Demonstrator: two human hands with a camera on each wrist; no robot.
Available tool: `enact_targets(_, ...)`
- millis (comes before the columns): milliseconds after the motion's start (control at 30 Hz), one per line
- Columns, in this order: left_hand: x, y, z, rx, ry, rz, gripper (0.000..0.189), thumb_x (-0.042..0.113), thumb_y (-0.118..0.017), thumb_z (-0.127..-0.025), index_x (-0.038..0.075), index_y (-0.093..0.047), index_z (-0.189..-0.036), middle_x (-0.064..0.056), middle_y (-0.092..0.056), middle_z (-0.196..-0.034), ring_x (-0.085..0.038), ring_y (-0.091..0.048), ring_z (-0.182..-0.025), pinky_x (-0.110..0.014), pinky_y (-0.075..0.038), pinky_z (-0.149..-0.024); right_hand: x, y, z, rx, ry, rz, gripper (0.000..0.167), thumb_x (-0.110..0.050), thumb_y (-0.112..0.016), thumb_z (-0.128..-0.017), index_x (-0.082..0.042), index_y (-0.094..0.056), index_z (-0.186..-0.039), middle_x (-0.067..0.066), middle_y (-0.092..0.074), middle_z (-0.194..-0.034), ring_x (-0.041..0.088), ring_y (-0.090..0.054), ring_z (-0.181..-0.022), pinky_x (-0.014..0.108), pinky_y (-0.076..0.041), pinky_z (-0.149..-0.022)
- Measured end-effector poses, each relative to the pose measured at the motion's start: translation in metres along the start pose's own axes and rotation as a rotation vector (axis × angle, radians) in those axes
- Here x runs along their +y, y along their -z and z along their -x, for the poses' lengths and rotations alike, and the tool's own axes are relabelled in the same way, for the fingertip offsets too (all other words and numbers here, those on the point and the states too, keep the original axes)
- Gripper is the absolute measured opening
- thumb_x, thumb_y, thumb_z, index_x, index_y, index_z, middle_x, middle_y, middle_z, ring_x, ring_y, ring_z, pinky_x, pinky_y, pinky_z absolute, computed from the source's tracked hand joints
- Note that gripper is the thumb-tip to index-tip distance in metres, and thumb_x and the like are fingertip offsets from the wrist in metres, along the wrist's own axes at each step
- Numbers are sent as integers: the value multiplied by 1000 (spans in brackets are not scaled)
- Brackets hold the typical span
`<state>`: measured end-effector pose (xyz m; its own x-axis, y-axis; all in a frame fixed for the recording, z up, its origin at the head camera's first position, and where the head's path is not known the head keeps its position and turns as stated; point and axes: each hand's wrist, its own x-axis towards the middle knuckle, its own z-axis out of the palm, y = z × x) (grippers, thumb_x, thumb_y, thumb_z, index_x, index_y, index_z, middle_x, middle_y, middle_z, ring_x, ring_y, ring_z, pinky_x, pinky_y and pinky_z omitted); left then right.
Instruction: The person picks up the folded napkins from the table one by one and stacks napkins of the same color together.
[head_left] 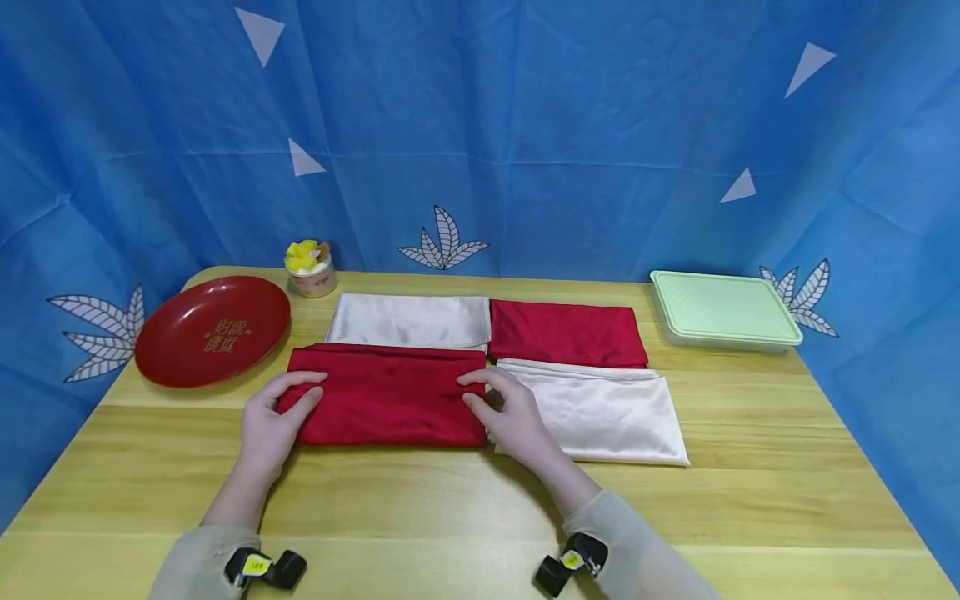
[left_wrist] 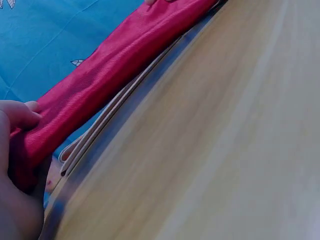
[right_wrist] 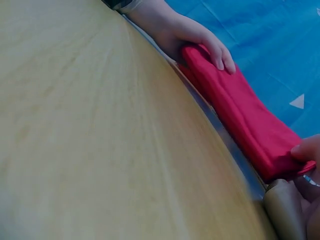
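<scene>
A folded red satin cloth (head_left: 393,398) is stretched flat between both hands at the front left of a group of folded cloths. My left hand (head_left: 273,425) pinches its left end, thumb and fingers on the fabric. At its right end my right hand (head_left: 519,421) holds the corner the same way. The left wrist view shows the red cloth (left_wrist: 95,85) lifted a little off the wood, with pale folded layers behind. Behind it lies a folded white cloth (head_left: 412,321). To the right are a second red cloth (head_left: 566,333) and another white cloth (head_left: 607,412), beside the right hand.
A red oval plate (head_left: 180,333) with gold characters sits at the left of the wooden table (head_left: 420,525). Behind it stands a small cup (head_left: 315,279) with a yellow flower. A pale green lidded box (head_left: 727,308) is at the back right, before a blue curtain (head_left: 600,108).
</scene>
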<state>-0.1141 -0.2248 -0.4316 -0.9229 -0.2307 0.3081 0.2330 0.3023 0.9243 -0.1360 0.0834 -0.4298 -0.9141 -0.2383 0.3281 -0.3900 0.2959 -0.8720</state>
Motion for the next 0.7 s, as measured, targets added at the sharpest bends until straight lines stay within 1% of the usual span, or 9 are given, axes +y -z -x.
enact_targets(100, 4, -6, -1, 33, 18, 50, 17, 6, -68, -87, 2, -72, -104, -5, -69, -103, -10, -57, -99, -17, -43, -84, -6, 3, -1, 24, -30, -43, 22, -3, -69, -86, -14, -71, -105, -2, -62, -96, 12, -51, -72, 21, -45, -67)
enact_targets(167, 6, -12, -3, 49, 36, 92, 19, 6, -69, -87, 1, -71, -105, -3, -69, -102, -11, -56, -101, -17, -43, -84, -15, 7, -2, 50, -61, -85, 21, -1, -68, -87, -10, -70, -106, 2, -63, -100, 12, -54, -78, 20, -46, -72)
enact_targets(233, 8, -18, -5, 68, 57, 140, 19, 6, -69, -87, 1, -71, -105, -2, -69, -102, -13, -55, -103, -18, -44, -83, -27, 13, -4, 69, -100, -145, 21, 0, -66, -87, -4, -69, -108, 6, -64, -108, 14, -57, -83, 21, -48, -77)
enact_targets(300, 9, -25, -8, 82, 73, 201, 19, 7, -69, -87, 0, -71, -105, -3, -68, -102, -15, -55, -104, -20, -45, -81, -40, 20, -5, 78, -146, -201, 23, 1, -65, -88, -1, -66, -111, 9, -62, -114, 17, -61, -85, 23, -50, -78)
enact_targets(367, 9, -31, -11, 95, 95, 272, 20, 7, -69, -87, -1, -71, -105, -5, -67, -104, -17, -53, -104, -21, -46, -78, -46, 26, -8, 81, -172, -225, 25, -1, -64, -89, 1, -64, -115, 10, -61, -117, 19, -62, -88, 24, -50, -79)
enact_targets(433, 10, -37, -13, 105, 106, 335, 20, 6, -69, -87, -3, -70, -105, -6, -65, -107, -19, -53, -105, -22, -47, -77, -42, 31, -11, 84, -190, -242, 28, -4, -64, -90, -2, -64, -118, 8, -61, -119, 20, -62, -90, 25, -50, -80)
enact_targets(533, 10, -47, -17, 100, 109, 411, 21, 3, -67, -88, -6, -68, -107, -6, -64, -107, -20, -50, -106, -23, -46, -78, -29, 38, -18, 114, -193, -225, 29, -8, -66, -90, -8, -65, -119, 4, -62, -119, 19, -61, -95, 25, -49, -82)
enact_targets(600, 11, -57, -20, 83, 102, 448, 21, 1, -65, -88, -8, -66, -107, -5, -64, -107, -21, -49, -107, -23, -46, -78, -18, 45, -22, 143, -190, -223, 29, -10, -66, -90, -10, -65, -119, 2, -61, -119, 18, -59, -99, 25, -50, -83)
enact_targets(700, 13, -74, -24, 38, 90, 512, 23, 0, -62, -89, -8, -66, -110, -7, -63, -111, -22, -49, -108, -24, -46, -79, -9, 57, -26, 194, -184, -210, 29, -8, -66, -90, -9, -65, -119, 3, -61, -118, 18, -57, -103, 25, -51, -83)
